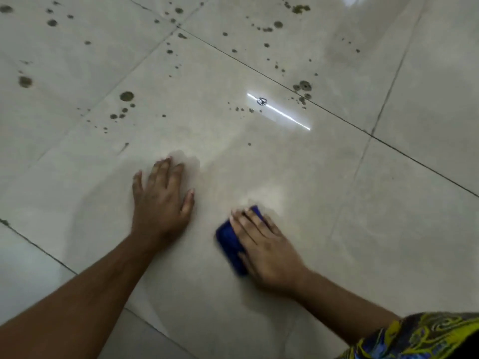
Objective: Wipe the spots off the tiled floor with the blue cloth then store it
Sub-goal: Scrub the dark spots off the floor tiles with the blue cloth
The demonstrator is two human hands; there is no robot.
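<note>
The right hand (pixel 267 251) lies palm-down on the blue cloth (pixel 232 244), with straight fingers (pixel 243 224) held close together and pressing it onto the tiled floor (pixel 337 216). The cloth is folded into a compact pad; it shows at the left of the hand and beyond the fingertips (the remainder is hidden under the palm). The thumb is not visible, so whether it hooks the cloth edge cannot be told.

The left hand (pixel 160 200) rests flat on the same tile, to the left of the cloth and apart from it. Its fingers are straight and slightly spread, holding nothing.

Dark spots (pixel 126 96) are scattered across the far tiles, well apart from the cloth. The floor area around both hands shows none. A bright streak of reflected light (pixel 278 111) lies among the spots. A patterned yellow-and-blue sleeve (pixel 425 338) shows at the lower right.
</note>
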